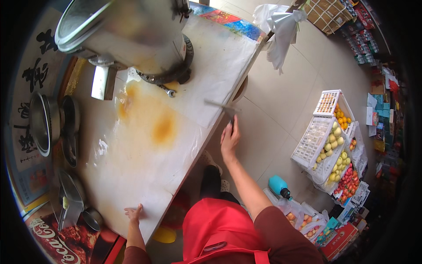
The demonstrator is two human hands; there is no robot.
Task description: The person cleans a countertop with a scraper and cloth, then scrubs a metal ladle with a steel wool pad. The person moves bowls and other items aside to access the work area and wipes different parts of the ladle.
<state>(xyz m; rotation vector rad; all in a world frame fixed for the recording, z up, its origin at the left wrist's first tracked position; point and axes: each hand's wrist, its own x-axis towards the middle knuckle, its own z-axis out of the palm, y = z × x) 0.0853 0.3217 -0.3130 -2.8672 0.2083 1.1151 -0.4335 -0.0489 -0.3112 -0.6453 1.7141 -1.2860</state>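
My right hand point(230, 138) is closed around the dark handle of a wide-bladed scraper point(227, 108). Its blade is blurred and reaches over the table's edge; whether it touches the surface I cannot tell. Fingers apart, my left hand point(133, 214) is at the near end of the table point(155, 175), holding nothing. Clear plastic sheeting covers the tabletop, with a brown wet stain point(164, 129) in the middle and another point(128, 95) farther up. A combination wrench point(168, 91) lies beside the black base of a large steel pot point(145, 43).
Metal bowls point(46, 123) and a steel pan point(70, 132) line the left side. A steel box point(104, 82) stands near the pot. White plastic bags point(282, 33) hang off the far corner. Fruit crates point(313, 142) and a turquoise bottle point(277, 184) are on the floor to the right.
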